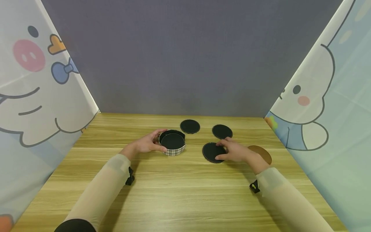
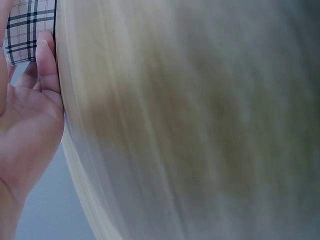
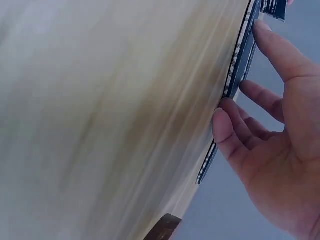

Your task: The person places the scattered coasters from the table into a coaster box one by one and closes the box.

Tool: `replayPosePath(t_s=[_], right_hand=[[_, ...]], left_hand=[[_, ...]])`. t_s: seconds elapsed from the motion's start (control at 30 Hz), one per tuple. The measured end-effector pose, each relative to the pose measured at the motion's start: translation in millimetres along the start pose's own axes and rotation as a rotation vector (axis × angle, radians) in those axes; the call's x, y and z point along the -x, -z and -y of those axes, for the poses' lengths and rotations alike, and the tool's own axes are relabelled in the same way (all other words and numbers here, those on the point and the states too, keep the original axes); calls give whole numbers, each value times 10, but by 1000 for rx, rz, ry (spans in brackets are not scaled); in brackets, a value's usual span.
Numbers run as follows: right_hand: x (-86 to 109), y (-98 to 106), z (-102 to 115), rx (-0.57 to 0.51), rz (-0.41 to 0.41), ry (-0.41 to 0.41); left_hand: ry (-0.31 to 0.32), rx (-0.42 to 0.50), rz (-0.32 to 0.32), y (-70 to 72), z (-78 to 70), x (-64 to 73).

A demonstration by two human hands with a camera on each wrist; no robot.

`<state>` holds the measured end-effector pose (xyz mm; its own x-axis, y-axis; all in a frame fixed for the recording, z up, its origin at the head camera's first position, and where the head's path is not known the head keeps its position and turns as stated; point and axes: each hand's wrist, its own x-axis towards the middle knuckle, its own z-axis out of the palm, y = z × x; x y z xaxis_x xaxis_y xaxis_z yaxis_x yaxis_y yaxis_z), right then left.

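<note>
A round holder [image 1: 173, 152] with a black-and-white plaid outer wall and a black inside stands on the table. My left hand [image 1: 145, 143] grips its left side, thumb at the front and fingers round the back; the left wrist view shows the plaid wall [image 2: 31, 25] by the fingertips. Inside the holder lies a black disc [image 1: 173, 141]. To the right, my right hand [image 1: 234, 151] holds a black round coaster [image 1: 210, 151] by its right edge between thumb and fingers. In the right wrist view, the coaster [image 3: 243, 60] shows a plaid underside, close over the tabletop.
Two more black round coasters lie farther back, one behind the holder [image 1: 190, 126] and one behind my right hand [image 1: 222, 131]. A brown disc [image 1: 264, 153] lies beside my right wrist. A grey panel [image 1: 182, 64] rises behind the wood-grain table [image 1: 174, 199], with cartoon-printed sheets at both sides.
</note>
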<state>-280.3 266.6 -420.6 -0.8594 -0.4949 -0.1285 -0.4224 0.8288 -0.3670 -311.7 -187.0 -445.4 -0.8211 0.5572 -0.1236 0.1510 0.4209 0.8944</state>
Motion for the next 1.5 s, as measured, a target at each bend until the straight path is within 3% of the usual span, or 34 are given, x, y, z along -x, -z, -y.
replayPosePath(t_s=[0.23,0.53,0.83,1.5], right_hand=[[-14,-33,14,-17,-1,-10],[-16,-63,3,-18,54,126],[-19,-61,0,-76,78,90],[-94,-67,0,-14,24,131]], left_hand=[[-6,-5,-1,2,-4,7],[1,9,-1,-2,-5,15],[1,21,-1,-3,5,2],[-2,18,-3,-10,-14,16]])
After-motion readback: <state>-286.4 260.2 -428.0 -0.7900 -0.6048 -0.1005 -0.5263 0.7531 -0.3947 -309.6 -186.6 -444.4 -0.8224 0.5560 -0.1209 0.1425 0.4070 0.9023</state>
